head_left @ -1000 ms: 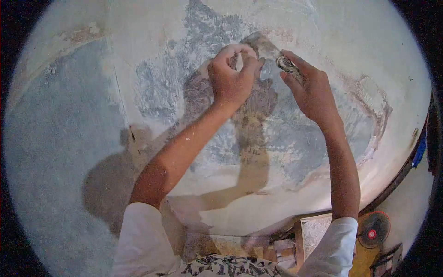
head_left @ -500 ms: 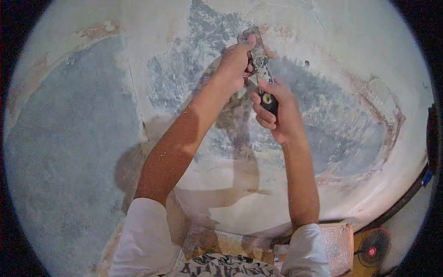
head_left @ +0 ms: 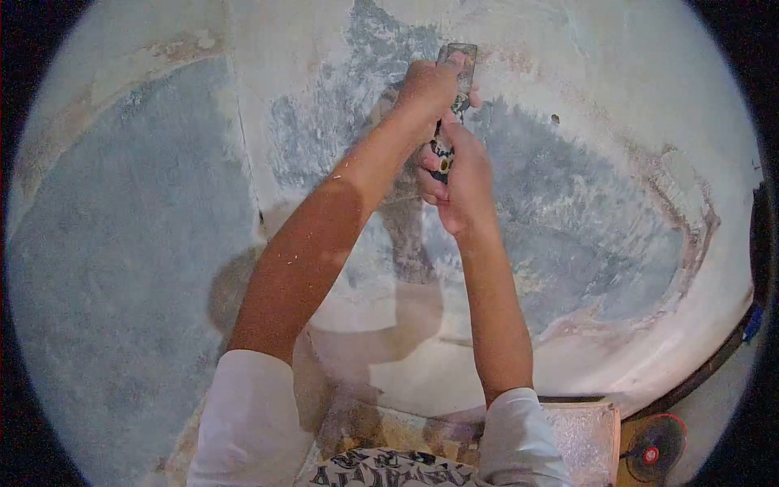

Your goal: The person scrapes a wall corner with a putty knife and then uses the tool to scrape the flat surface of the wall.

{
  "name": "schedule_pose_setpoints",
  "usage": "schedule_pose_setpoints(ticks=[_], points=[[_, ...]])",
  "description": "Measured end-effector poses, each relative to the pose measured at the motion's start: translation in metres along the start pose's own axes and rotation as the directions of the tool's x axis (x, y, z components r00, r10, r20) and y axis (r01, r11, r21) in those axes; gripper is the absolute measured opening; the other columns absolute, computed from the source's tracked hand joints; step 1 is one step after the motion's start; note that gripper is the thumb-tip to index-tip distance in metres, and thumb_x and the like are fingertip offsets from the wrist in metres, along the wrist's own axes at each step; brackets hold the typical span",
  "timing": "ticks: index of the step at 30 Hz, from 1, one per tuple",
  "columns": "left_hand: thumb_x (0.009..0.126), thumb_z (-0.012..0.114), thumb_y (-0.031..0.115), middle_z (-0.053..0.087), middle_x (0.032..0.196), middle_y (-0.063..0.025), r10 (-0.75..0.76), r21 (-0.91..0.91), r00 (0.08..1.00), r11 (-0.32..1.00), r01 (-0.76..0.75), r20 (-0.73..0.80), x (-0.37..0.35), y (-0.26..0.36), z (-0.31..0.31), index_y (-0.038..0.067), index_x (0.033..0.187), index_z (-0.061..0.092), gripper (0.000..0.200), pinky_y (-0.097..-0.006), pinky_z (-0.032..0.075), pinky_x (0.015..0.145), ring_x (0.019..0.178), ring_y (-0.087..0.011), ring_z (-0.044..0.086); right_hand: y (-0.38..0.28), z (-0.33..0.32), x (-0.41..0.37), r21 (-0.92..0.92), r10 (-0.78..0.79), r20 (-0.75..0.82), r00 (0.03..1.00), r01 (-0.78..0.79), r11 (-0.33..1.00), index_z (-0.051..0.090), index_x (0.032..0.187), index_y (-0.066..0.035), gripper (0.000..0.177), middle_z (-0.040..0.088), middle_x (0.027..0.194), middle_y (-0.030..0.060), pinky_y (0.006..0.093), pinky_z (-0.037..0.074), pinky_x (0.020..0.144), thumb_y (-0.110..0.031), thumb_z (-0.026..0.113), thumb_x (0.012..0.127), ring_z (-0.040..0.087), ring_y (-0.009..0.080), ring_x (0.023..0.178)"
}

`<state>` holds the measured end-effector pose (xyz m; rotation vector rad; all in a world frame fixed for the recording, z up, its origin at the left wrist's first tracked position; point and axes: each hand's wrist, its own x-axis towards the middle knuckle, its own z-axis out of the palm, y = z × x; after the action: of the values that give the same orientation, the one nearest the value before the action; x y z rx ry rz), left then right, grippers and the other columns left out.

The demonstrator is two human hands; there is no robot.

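A hand plane (head_left: 460, 102), long and dark with a flat rectangular front end and a yellowish round part near its rear, lies against a pale surface (head_left: 568, 268) with blue-grey patches. My left hand (head_left: 430, 88) is closed around its front part, the thumb on top. Behind it, my right hand (head_left: 464, 166) wraps the rear handle, fingers curled round the left side. The two hands are almost touching. Beneath them, the tool's underside is hidden. Small pale flecks stick to my left forearm (head_left: 324, 211).
The surface curves away at the right, with a rough brownish ridge (head_left: 690, 215) and a small dark hole (head_left: 555, 119). A vertical crack (head_left: 243, 150) runs along the left. At lower right are a fan (head_left: 652, 454) and a shiny box-like panel (head_left: 584, 434).
My right hand has moved left and slightly up, closer to my left hand. The hand plane has shifted right at its front and turned more upright. Both hands keep their hold.
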<state>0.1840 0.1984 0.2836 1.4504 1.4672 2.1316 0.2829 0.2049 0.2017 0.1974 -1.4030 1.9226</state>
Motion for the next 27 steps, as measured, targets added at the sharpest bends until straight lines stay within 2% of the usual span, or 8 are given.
schedule_pose_setpoints(ticks=[2, 6, 15, 17, 20, 23, 26, 27], points=[[0.100, 0.051, 0.036, 0.070, 0.076, -0.0133, 0.028, 0.014, 0.998, 1.000, -0.027, -0.055, 0.007, 0.000, -0.003, -0.003, 0.094, 0.066, 0.043, -0.0366, 0.047, 0.051, 0.059, -0.0210, 0.065, 0.003, 0.010, 0.005, -0.025, -0.025, -0.051, 0.998, 0.024, 0.999, 0.052, 0.093, -0.013, 0.027, 0.046, 0.062, -0.0024, 0.0231, 0.020, 0.035, -0.038, 0.045, 0.102, 0.033, 0.0063, 0.039], [0.098, 0.053, 0.034, 0.070, 0.073, -0.0132, 0.033, -0.002, 0.999, 0.999, -0.034, -0.018, 0.008, 0.001, -0.010, -0.004, 0.091, 0.066, 0.041, -0.0357, 0.047, 0.051, 0.058, -0.0213, 0.065, 0.013, 0.024, 0.008, -0.027, -0.092, -0.111, 0.989, 0.090, 0.996, 0.052, 0.092, -0.014, 0.026, 0.044, 0.062, -0.0030, 0.0226, 0.020, 0.036, -0.036, 0.044, 0.102, 0.033, 0.0063, 0.040], [0.097, 0.055, 0.034, 0.070, 0.068, -0.0118, 0.019, 0.097, 1.000, 0.995, -0.021, 0.019, 0.024, -0.004, -0.017, -0.002, 0.089, 0.070, 0.040, -0.0367, 0.048, 0.055, 0.057, -0.0211, 0.062, 0.026, 0.034, 0.015, -0.033, -0.185, -0.122, 0.975, 0.183, 0.983, 0.053, 0.093, -0.014, 0.027, 0.044, 0.063, -0.0027, 0.0224, 0.022, 0.035, -0.036, 0.042, 0.103, 0.035, 0.0065, 0.040], [0.096, 0.056, 0.035, 0.070, 0.069, -0.0104, 0.005, 0.067, 0.999, 0.998, -0.007, 0.035, 0.019, -0.007, -0.016, -0.001, 0.089, 0.071, 0.039, -0.0382, 0.049, 0.057, 0.058, -0.0209, 0.061, 0.023, 0.034, 0.008, 0.001, -0.148, -0.121, 0.982, 0.149, 0.989, 0.052, 0.094, -0.014, 0.026, 0.045, 0.063, -0.0027, 0.0228, 0.022, 0.036, -0.037, 0.043, 0.103, 0.034, 0.0068, 0.040], [0.095, 0.056, 0.035, 0.071, 0.070, -0.0092, -0.008, 0.225, 0.998, 0.974, -0.005, 0.057, 0.019, 0.008, -0.017, 0.000, 0.091, 0.072, 0.038, -0.0397, 0.050, 0.061, 0.063, -0.0205, 0.063, 0.016, 0.043, 0.008, 0.037, -0.118, -0.144, 0.983, 0.124, 0.992, 0.052, 0.096, -0.014, 0.025, 0.045, 0.063, -0.0026, 0.0232, 0.022, 0.036, -0.036, 0.043, 0.102, 0.034, 0.0068, 0.040], [0.094, 0.056, 0.034, 0.072, 0.071, -0.0091, -0.047, 0.163, 0.997, 0.986, 0.037, 0.055, 0.014, 0.010, -0.021, 0.000, 0.093, 0.072, 0.038, -0.0393, 0.051, 0.065, 0.067, -0.0200, 0.065, 0.027, 0.050, 0.012, 0.066, -0.148, -0.190, 0.971, 0.163, 0.984, 0.052, 0.096, -0.014, 0.024, 0.045, 0.063, -0.0026, 0.0236, 0.022, 0.036, -0.036, 0.043, 0.102, 0.034, 0.0069, 0.040], [0.095, 0.056, 0.034, 0.073, 0.073, -0.0098, -0.004, 0.171, 0.998, 0.985, -0.008, 0.069, 0.029, -0.001, -0.020, -0.001, 0.097, 0.071, 0.038, -0.0383, 0.051, 0.066, 0.068, -0.0204, 0.065, 0.021, 0.050, 0.010, 0.062, -0.166, -0.154, 0.974, 0.177, 0.982, 0.052, 0.096, -0.014, 0.024, 0.044, 0.063, -0.0027, 0.0243, 0.023, 0.036, -0.036, 0.043, 0.102, 0.034, 0.0072, 0.040], [0.095, 0.056, 0.034, 0.073, 0.073, -0.0099, 0.050, 0.242, 0.994, 0.968, -0.072, 0.098, 0.040, 0.000, -0.023, -0.001, 0.097, 0.071, 0.038, -0.0384, 0.051, 0.067, 0.069, -0.0210, 0.066, 0.017, 0.050, 0.008, 0.057, -0.165, -0.131, 0.978, 0.173, 0.983, 0.051, 0.096, -0.014, 0.024, 0.044, 0.063, -0.0027, 0.0246, 0.024, 0.037, -0.036, 0.043, 0.103, 0.034, 0.0073, 0.040]])
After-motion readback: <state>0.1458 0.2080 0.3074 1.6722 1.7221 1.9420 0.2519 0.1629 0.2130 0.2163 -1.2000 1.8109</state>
